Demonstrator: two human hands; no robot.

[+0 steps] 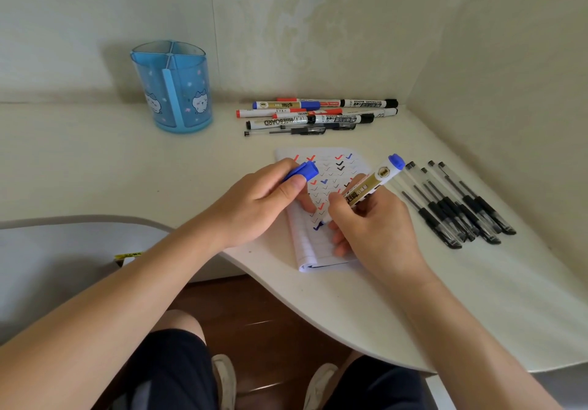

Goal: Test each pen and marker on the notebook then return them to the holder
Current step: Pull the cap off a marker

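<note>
My right hand [375, 225] grips a blue whiteboard marker [378, 180] with a gold label, its tip down on the notebook [307, 244] beside a fresh blue tick. My left hand [264, 196] holds the marker's blue cap [302, 171] and rests on the notebook's left edge. The page carries many red, blue and black ticks. The blue see-through holder [178, 88] with cat pictures stands empty at the back left.
A pile of whiteboard markers and pens [318, 115] lies by the back wall. Several black gel pens [458, 202] lie in a row right of the notebook. The white desk's curved front edge [286, 285] runs above my knees. Walls close in behind and to the right.
</note>
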